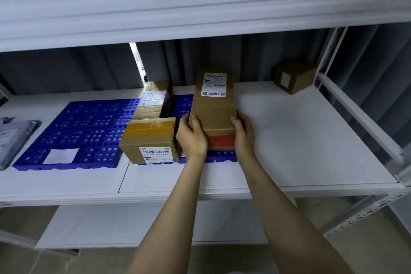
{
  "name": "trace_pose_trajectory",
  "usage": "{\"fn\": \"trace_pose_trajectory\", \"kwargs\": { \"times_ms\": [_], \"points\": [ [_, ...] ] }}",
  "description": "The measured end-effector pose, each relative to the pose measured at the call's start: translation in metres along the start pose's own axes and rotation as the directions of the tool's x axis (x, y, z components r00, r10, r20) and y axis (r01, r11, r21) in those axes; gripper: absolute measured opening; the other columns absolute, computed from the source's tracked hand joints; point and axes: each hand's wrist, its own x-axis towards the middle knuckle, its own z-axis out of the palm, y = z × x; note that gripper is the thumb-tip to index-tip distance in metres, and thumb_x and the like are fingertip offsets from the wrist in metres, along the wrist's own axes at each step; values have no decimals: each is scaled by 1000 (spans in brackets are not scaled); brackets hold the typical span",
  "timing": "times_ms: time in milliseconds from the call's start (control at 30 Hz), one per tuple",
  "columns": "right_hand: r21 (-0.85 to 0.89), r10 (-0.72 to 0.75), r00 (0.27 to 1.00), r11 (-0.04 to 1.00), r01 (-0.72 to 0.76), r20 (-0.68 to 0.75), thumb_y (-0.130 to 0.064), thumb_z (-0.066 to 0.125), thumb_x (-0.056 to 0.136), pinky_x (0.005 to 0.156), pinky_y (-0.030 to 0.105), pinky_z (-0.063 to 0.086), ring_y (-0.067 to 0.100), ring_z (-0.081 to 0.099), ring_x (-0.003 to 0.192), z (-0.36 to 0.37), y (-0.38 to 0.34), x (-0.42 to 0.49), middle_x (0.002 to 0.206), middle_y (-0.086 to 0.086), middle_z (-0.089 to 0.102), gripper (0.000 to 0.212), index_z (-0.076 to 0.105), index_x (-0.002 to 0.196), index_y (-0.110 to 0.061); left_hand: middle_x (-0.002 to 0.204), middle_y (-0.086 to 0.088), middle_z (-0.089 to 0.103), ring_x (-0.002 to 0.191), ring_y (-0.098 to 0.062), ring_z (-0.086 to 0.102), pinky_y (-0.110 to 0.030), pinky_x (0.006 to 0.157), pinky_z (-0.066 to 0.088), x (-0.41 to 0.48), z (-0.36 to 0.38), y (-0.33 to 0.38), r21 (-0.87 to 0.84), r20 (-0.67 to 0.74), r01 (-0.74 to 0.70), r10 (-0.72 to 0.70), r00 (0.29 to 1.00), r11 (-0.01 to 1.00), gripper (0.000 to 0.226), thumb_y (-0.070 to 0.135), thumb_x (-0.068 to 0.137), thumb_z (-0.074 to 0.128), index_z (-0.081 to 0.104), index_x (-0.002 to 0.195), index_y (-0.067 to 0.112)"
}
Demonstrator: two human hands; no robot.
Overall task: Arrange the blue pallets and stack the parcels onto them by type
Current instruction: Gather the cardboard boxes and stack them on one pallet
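Both hands grasp one long cardboard parcel [213, 104] at its near end: left hand [192, 138] wrapped on the left side, thumb on the top face; right hand [243, 134] pressed on the right side, fingers curled along the edge. Parcel is brown, taped, with a red strip across the near end and a white shipping label at the far end. It sits over the right blue pallet [184, 104]; whether it rests fully on the pallet or is lifted slightly cannot be told. Just left of the left hand, touching or nearly so, stands a taped box [149, 142] with yellow tape on top and a barcode label on its front face, on the same pallet's near left corner. Behind that box lies another carton [153, 101] with a clear-taped label. These two boxes crowd the left side of the held parcel. A second blue pallet [77, 131] lies to the left on the white shelf [300, 140], carrying only a flat white slip [60, 156] near its front. Grey poly mailers [13, 138] lie at the far left edge, off the pallets. A small cube box [293, 77] stands at the back right corner of the shelf, well apart from the hands.
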Motion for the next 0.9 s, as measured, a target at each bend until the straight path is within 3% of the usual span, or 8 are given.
{"fn": "trace_pose_trajectory", "kwargs": {
  "times_ms": [100, 200, 433, 567, 667, 767, 900],
  "points": [
    [-28, -27, 1000, 999, 27, 3, -33, 59, 91, 79, 23, 50, 14, 61, 106, -1, -1, 1, 121, -2, 60, 43, 52, 130, -18, 134, -7, 55, 122, -16, 49, -21, 101, 35, -7, 3, 1, 104, 9, -222, 222, 975, 969, 36, 21, 100, 47, 51, 133, 8],
    [-60, -42, 999, 997, 43, 25, -29, 55, 96, 80, 24, 49, 12, 60, 105, -1, -3, 3, 123, -2, 59, 38, 51, 133, -18, 146, -8, 42, 137, -22, 33, -33, 112, 29, -11, 6, 0, 263, 99, -316, 301, 949, 911, 41, 28, 99, 48, 48, 137, 11],
    [-130, 27, 999, 991, -22, 33, -34, 54, 95, 93, 37, 52, 15, 61, 104, -3, -5, 5, 119, -4, 61, 37, 53, 130, -23, 152, -11, 35, 143, -30, 21, -46, 116, 22, -15, 5, -1, 533, 201, -394, 339, 919, 749, 54, 45, 95, 47, 49, 136, 9],
    [-153, 79, 997, 985, -74, 25, -39, 51, 95, 97, 43, 50, 18, 62, 106, -6, -9, 7, 120, -1, 63, 36, 56, 127, -24, 149, -17, 38, 142, -33, 26, -47, 119, 13, -18, 8, 4, 629, 222, -416, 362, 905, 656, 87, 71, 82, 32, 51, 134, 4],
    [-200, 116, 993, 974, -107, 33, -54, 50, 84, 96, 45, 51, 19, 64, 104, -8, -12, 8, 118, 1, 66, 51, 60, 124, -24, 150, -19, 37, 140, -37, 26, -48, 118, 11, -19, 11, 6, 670, 226, -401, 343, 912, 625, 105, 82, 72, 30, 47, 138, 2],
    [-197, 131, 991, 973, -123, 29, -46, 46, 91, 93, 46, 53, 19, 66, 100, -10, -14, 9, 111, 3, 68, 40, 63, 117, -20, 152, -19, 33, 141, -38, 25, -50, 119, 8, -18, 11, 10, 710, 258, -396, 307, 916, 583, 115, 88, 65, 31, 42, 141, 3],
    [-242, 95, 994, 967, -80, 52, -54, 45, 80, 90, 42, 55, 16, 66, 98, -7, -18, 11, 108, 0, 70, 50, 65, 114, -23, 153, -22, 30, 139, -40, 27, -51, 118, 4, -16, 7, 17, 750, 319, -403, 248, 915, 525, 118, 87, 62, 35, 38, 142, 1]
  ]
}}
